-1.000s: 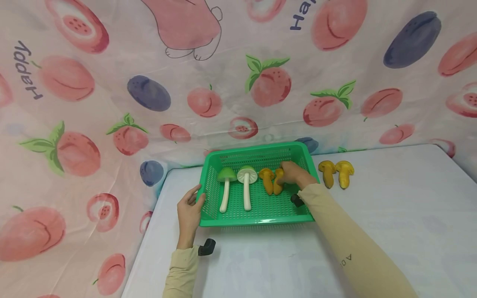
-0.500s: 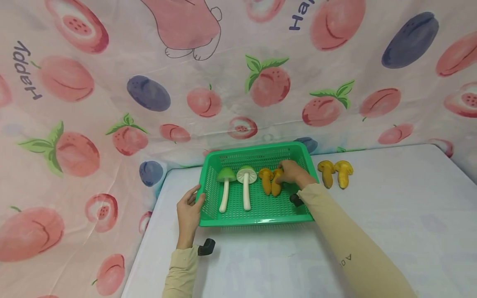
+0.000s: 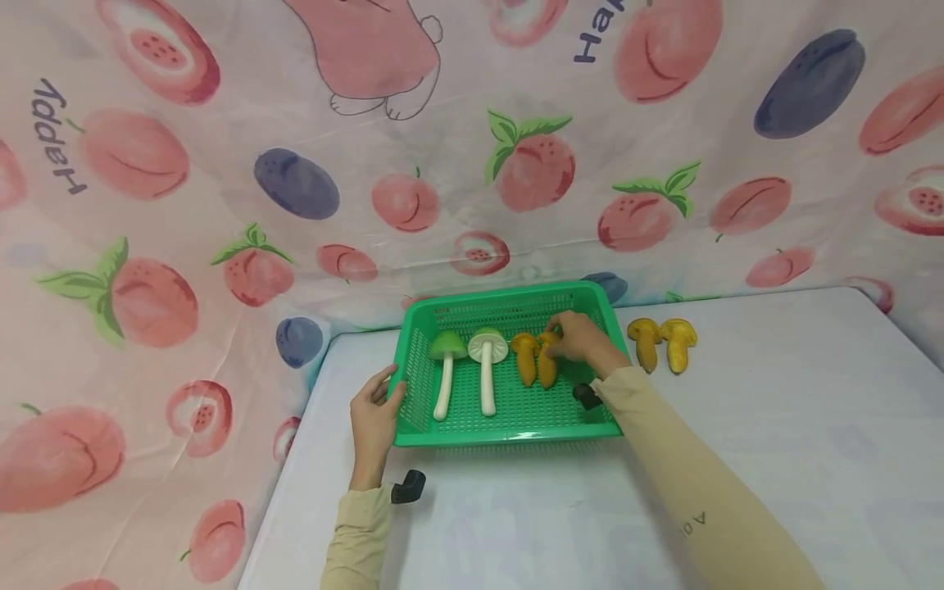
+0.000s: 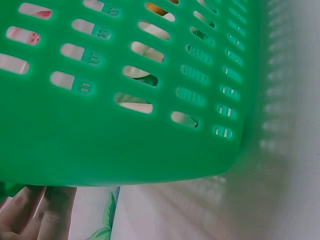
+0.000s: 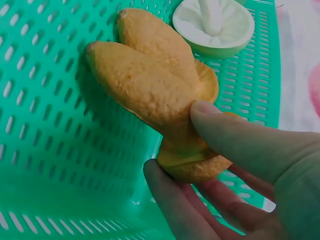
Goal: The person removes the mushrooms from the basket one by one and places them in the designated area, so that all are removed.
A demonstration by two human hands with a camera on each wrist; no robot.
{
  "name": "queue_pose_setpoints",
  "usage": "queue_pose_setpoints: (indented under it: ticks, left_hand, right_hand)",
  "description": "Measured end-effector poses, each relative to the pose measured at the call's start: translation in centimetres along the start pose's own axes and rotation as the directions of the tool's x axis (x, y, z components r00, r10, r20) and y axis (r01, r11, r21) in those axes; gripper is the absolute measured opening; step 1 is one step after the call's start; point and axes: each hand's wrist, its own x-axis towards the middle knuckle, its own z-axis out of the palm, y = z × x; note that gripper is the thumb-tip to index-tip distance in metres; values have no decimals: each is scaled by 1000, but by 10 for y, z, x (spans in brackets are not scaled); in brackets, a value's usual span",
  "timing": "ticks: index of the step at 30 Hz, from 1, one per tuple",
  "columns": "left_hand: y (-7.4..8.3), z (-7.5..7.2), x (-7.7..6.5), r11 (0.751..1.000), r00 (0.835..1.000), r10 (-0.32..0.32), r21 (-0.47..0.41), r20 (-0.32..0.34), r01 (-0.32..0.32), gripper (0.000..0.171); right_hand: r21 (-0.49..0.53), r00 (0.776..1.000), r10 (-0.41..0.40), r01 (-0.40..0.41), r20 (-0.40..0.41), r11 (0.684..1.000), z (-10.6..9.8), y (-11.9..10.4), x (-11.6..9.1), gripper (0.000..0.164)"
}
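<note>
A green perforated basket [image 3: 509, 440] sits on the table, and my left hand [image 3: 374, 419] grips its left rim, thumb over the edge. Beneath that rim, the left-hand fingers [image 4: 52, 212] show in the left wrist view. Inside the basket, my right hand [image 3: 583, 340] pinches a brown mushroom [image 5: 142, 87] near its cap, between thumb and fingers. Right beside it lies a second brown mushroom [image 5: 157, 40], overlapped by the held one in the right wrist view. Further left in the basket are two green-capped, white-stemmed mushrooms, one cap-up [image 3: 447, 348] and one showing its gills [image 3: 487, 352].
Two more yellow-brown mushrooms, a darker one [image 3: 646, 344] and a brighter one [image 3: 678, 346], lie on the white table [image 3: 774, 410] right of the basket. A fruit-print cloth [image 3: 442, 139] hangs behind and to the left.
The pinched brown mushroom has shifted slightly left, close to its neighbour. My right hand has risen a little at the cap. My left hand stays on the rim.
</note>
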Motion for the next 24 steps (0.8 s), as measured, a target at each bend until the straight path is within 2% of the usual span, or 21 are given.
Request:
queue_pose_setpoints:
  ticks: [3,6,14,19,24]
  left_hand:
    - [-13,1,7,1000,1000,-2,-6,-1,2,38]
    - [-19,1,9,1000,1000,6,-14,-2,-6,38]
    - [-19,1,8,999,1000,30,-28,-4,-31,37]
    - [-19,0,8,999,1000,24,-32,0,-24,37]
    - [-19,1,8,999,1000,22,-27,0,-22,37]
  right_hand:
    - [2,999,-28,28,-18,1000,-3,2,-3,45]
    - [9,999,-48,48,-25,999,-6,2,-7,46]
    - [38,994,-89,91,-55,995,-14,-3,-19,44]
    - [66,985,-140,147,-105,987,-20,-4,-27,37]
    - [93,981,-149,162,-127,982,-27,-6,-38,37]
